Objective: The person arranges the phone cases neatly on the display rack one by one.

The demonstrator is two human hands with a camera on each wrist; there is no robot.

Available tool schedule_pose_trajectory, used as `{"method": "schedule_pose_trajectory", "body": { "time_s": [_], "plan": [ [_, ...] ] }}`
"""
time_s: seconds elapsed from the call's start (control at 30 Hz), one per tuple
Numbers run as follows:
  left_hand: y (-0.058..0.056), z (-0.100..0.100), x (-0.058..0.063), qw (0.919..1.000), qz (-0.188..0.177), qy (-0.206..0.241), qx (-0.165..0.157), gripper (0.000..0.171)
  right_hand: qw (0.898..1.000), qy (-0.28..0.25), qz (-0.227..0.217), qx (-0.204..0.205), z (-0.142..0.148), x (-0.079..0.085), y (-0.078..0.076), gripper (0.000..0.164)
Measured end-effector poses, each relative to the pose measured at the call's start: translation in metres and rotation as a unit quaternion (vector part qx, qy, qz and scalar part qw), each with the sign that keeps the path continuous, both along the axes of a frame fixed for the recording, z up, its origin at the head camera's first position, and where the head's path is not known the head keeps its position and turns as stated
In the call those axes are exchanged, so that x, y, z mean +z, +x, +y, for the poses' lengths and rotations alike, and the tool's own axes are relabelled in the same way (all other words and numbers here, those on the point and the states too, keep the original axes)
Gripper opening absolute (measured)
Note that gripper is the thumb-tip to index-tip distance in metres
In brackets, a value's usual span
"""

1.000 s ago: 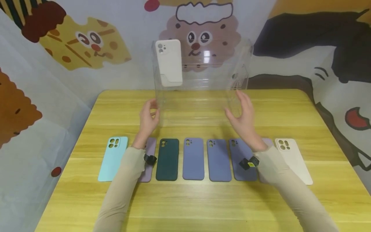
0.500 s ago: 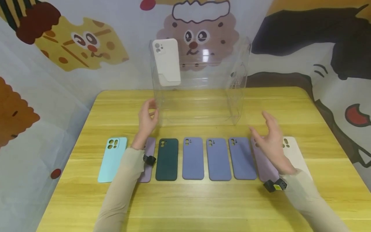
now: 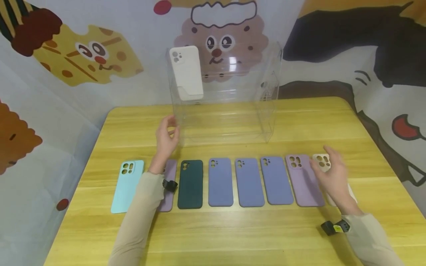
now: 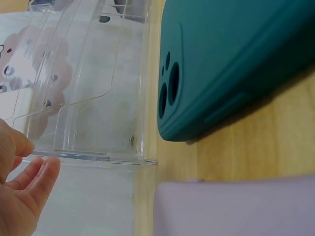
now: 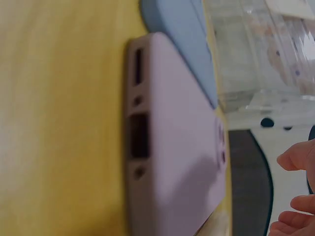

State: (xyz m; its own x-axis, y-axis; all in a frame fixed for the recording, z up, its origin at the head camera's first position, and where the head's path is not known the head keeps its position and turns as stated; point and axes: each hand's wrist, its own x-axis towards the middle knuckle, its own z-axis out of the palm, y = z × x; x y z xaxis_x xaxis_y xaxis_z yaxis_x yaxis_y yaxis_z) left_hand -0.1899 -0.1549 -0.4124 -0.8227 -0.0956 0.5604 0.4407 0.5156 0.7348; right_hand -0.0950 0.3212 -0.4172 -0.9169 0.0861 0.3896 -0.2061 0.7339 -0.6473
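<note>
A clear stepped plastic rack (image 3: 229,92) stands at the back of the table, with a white phone case (image 3: 187,74) upright in its upper left. My left hand (image 3: 167,138) pinches the rack's left edge between thumb and fingers, as the left wrist view shows. Hovering over the cream phone case (image 3: 322,162) at the row's right end is my right hand (image 3: 334,181), thumb and fingers spread, holding nothing. It partly covers that case. Beside it lies a lilac phone case (image 3: 304,184), seen from its port end in the right wrist view.
Flat in the same row lie a turquoise case (image 3: 124,192), another lilac case (image 3: 169,201) partly under my left forearm, a dark green case (image 3: 190,184) and several blue-violet cases (image 3: 221,183). A cartoon-printed cloth (image 3: 133,88) hangs behind the wooden table (image 3: 216,236).
My right hand has left the rack's right side and moved right and towards me, over the cream case. The left hand stays at the rack's left edge.
</note>
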Motion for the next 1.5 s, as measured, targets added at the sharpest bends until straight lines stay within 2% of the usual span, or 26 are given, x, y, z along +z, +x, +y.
{"method": "schedule_pose_trajectory", "body": {
  "time_s": [0.17, 0.27, 0.5, 0.7, 0.9, 1.3, 1.5],
  "plan": [
    [-0.002, 0.000, 0.000, 1.0000, 0.005, -0.003, 0.002, 0.032, 0.999, 0.006, -0.031, -0.016, 0.013, -0.005, 0.008, 0.057],
    [-0.003, 0.000, 0.000, 1.0000, 0.007, -0.006, 0.001, 0.032, 0.997, 0.026, -0.065, -0.030, 0.020, -0.006, 0.011, 0.059],
    [-0.001, 0.001, -0.001, 1.0000, -0.004, 0.000, 0.002, 0.033, 0.986, 0.085, -0.139, -0.042, 0.033, -0.010, 0.017, 0.069],
    [0.000, 0.000, 0.000, 0.9999, -0.014, 0.005, 0.001, 0.033, 0.978, 0.098, -0.182, -0.038, 0.038, -0.011, 0.015, 0.072],
    [0.000, 0.000, 0.000, 1.0000, -0.009, 0.003, -0.002, 0.033, 0.965, 0.115, -0.233, -0.041, 0.041, -0.009, 0.013, 0.081],
    [0.001, 0.001, 0.002, 0.9999, -0.015, 0.007, -0.004, 0.033, 0.960, 0.134, -0.240, -0.054, 0.043, -0.006, 0.008, 0.098],
    [0.001, 0.000, 0.002, 0.9999, -0.013, 0.005, -0.003, 0.033, 0.965, 0.116, -0.230, -0.059, 0.043, -0.001, 0.003, 0.102]
  ]
}}
